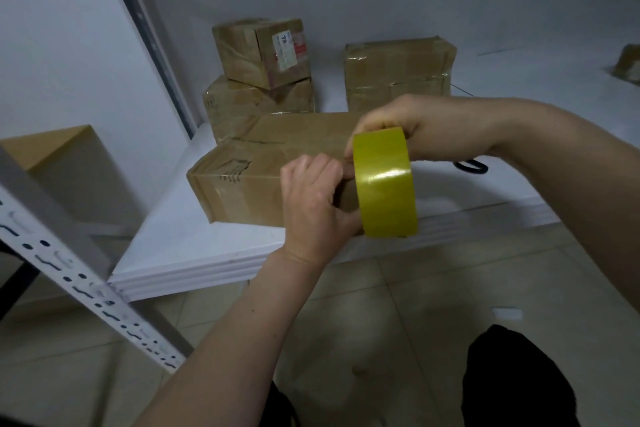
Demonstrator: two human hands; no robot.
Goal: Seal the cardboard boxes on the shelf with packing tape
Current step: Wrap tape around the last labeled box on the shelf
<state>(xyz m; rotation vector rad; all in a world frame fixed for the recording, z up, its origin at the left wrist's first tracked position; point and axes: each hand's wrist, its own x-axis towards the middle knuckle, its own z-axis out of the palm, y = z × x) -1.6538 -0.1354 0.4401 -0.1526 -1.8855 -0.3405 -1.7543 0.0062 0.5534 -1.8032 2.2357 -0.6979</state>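
A roll of yellow packing tape [384,184] is held upright in front of a long cardboard box [249,180] that lies near the front edge of the white shelf [194,253]. My right hand [412,128] grips the top of the roll from behind. My left hand [315,201] holds the roll's left side, with its fingertips pressed at the roll's edge. The right end of the long box is hidden behind the roll and my hands.
Two stacked cardboard boxes [259,55] stand at the back left, a taped box [398,73] at the back right. Another box [69,163] sits left of the perforated metal upright [86,284]. A black object [471,166] lies behind my right wrist. Tiled floor below.
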